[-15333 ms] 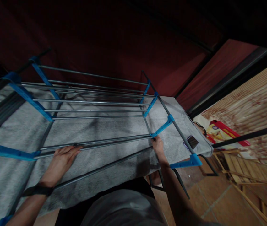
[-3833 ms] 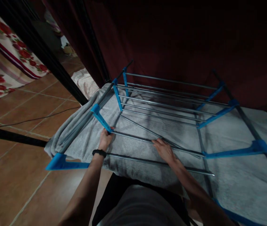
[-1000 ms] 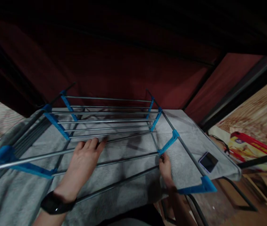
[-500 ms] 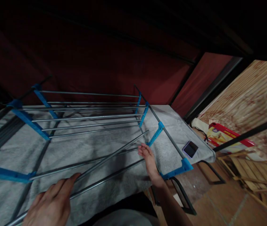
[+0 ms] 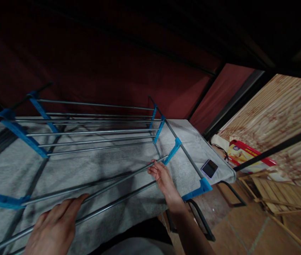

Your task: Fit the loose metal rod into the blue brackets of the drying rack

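A rack of grey metal rods and blue plastic brackets (image 5: 170, 151) lies on a grey towel (image 5: 190, 141) spread over a table. One loose metal rod (image 5: 118, 181) runs slantwise from lower left to the blue bracket. My right hand (image 5: 161, 175) grips this rod near its far end, just below the bracket. My left hand (image 5: 56, 226) lies over the same rod at the lower left, fingers stretched along it.
A phone (image 5: 209, 168) lies on the towel's right corner. Dark red curtain hangs behind the table. To the right, on the tiled floor, are a red package (image 5: 246, 154), wooden slats (image 5: 272, 191) and a black bar (image 5: 278, 148).
In the last second the rod came free from its place, my left hand slid down to its near end, and my right hand closed on its far end by the bracket.
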`<state>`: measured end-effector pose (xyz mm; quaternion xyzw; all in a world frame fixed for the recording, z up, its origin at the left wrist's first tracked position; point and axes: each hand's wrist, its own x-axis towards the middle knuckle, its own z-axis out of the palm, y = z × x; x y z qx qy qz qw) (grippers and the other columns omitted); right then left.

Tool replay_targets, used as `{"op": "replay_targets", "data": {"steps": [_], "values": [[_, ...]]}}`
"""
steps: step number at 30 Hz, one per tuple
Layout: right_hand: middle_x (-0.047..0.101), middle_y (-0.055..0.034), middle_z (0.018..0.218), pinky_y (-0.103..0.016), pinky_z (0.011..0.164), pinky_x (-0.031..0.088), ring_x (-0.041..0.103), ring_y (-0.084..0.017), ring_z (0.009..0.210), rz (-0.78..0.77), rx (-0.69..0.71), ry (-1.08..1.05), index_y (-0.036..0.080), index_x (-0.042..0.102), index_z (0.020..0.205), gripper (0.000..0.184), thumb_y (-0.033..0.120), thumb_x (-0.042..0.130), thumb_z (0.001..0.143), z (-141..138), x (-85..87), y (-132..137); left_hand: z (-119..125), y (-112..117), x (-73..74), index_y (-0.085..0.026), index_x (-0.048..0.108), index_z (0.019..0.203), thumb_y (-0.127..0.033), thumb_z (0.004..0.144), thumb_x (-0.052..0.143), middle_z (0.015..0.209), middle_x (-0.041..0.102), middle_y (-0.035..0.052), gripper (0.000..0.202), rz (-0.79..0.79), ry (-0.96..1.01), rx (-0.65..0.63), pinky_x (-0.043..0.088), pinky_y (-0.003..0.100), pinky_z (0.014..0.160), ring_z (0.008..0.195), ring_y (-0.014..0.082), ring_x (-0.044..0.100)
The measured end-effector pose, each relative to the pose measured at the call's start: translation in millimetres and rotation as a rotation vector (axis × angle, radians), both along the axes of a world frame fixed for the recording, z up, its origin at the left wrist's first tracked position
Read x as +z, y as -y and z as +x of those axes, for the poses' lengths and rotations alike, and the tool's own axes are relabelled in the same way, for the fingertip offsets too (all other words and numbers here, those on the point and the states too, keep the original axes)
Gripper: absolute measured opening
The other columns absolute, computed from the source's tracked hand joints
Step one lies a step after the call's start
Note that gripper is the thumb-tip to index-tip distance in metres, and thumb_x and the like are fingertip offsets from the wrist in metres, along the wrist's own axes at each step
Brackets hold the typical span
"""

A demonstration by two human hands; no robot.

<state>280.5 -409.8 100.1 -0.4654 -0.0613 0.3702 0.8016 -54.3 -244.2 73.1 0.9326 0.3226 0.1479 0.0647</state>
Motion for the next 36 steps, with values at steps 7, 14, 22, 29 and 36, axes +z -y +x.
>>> {"op": "replay_targets", "data": {"steps": [7,14,22,29,36], "values": [[0.070,-0.0007,0.071,-0.034,0.073,0.060,0.071,-0.020,0.075,-0.064,-0.028,-0.045,0.020,0.073,0.090,0.030,0.039,0.089,0.072,4,-31.4,-2,15,-4,2.3,-0.030,0.071,0.136,-0.016,0.085,0.038,0.124,0.076,0.0084,0.062,-0.025,-0.058,-0.033,0.053,0.047,0.093,0.106,0.0321,0.072],[0.069,0.0004,0.070,-0.031,0.071,0.059,0.070,-0.018,0.072,-0.110,-0.049,-0.067,0.019,0.073,0.090,0.037,0.039,0.091,0.065,13,-36.0,-1,34,-1,15.7,-0.026,0.074,0.131,-0.013,0.086,0.034,0.119,0.077,0.0106,0.061,-0.040,-0.044,-0.041,0.053,0.047,0.094,0.106,0.0313,0.072],[0.071,0.0002,0.073,-0.029,0.070,0.058,0.068,-0.016,0.072,-0.106,-0.045,-0.072,0.020,0.073,0.087,0.034,0.038,0.090,0.064,18,-36.7,-1,45,-8,23.0,-0.022,0.073,0.130,-0.016,0.085,0.034,0.122,0.076,0.0115,0.060,-0.072,-0.081,-0.038,0.053,0.048,0.097,0.111,0.0317,0.072],[0.070,-0.0001,0.073,-0.030,0.069,0.058,0.068,-0.016,0.070,-0.068,-0.028,-0.040,0.020,0.071,0.084,0.033,0.038,0.091,0.065,11,-8.4,-6,31,-13,29.2,-0.029,0.071,0.129,-0.019,0.091,0.033,0.124,0.075,0.0073,0.055,-0.066,-0.041,-0.012,0.055,0.048,0.095,0.109,0.0306,0.071],[0.070,0.0010,0.074,-0.026,0.068,0.058,0.068,-0.014,0.072,0.020,-0.055,0.078,0.021,0.071,0.086,0.028,0.036,0.089,0.070,16,51.4,-10,31,-18,39.5,-0.054,0.031,0.159,-0.021,0.102,0.036,0.114,0.072,0.0015,0.066,0.086,0.170,-0.085,0.053,0.042,0.087,0.101,0.0267,0.071]]}}
